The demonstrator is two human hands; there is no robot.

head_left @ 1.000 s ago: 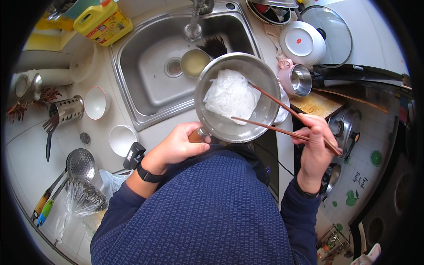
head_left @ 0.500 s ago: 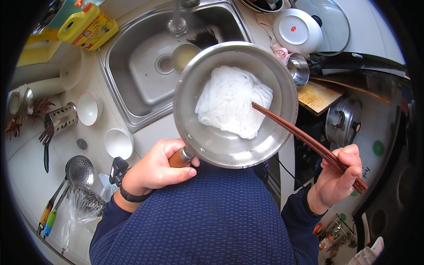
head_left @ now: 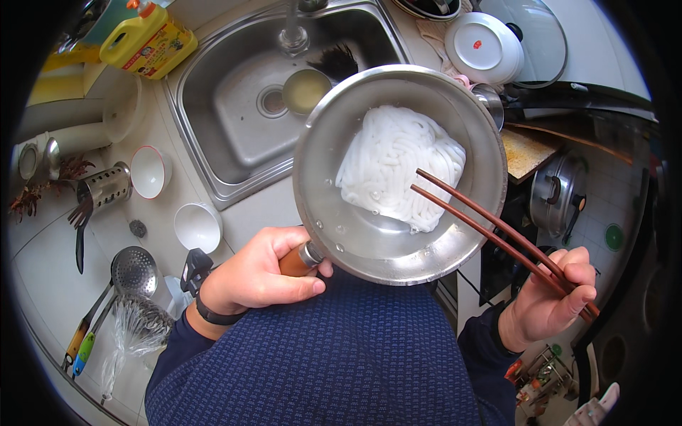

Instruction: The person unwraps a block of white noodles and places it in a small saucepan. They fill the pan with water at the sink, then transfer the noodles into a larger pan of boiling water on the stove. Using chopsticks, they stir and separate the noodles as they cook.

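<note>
Pan [head_left: 334,213] held over sink [head_left: 234,121] edge, handle gripped by left hand [head_left: 259,277]; noodle block [head_left: 398,167] unbroken, loosening pending; chopsticks [head_left: 497,238] pinched by right hand [head_left: 550,302], tips touching noodles

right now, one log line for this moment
left hand: grips pan handle | right hand: holds chopsticks | tips on noodle block | pan near sink

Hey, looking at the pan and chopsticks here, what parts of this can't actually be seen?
Head view, the only one:
- Pan handle: mostly wrapped by the left hand, so its length is hidden.
- Chopsticks: upper ends covered by the right hand.
- Noodles: whether the tips touch them or hover above is unclear from overhead.
- Sink: right part blocked by the pan.
- Faucet: cut off by the top edge.
</note>
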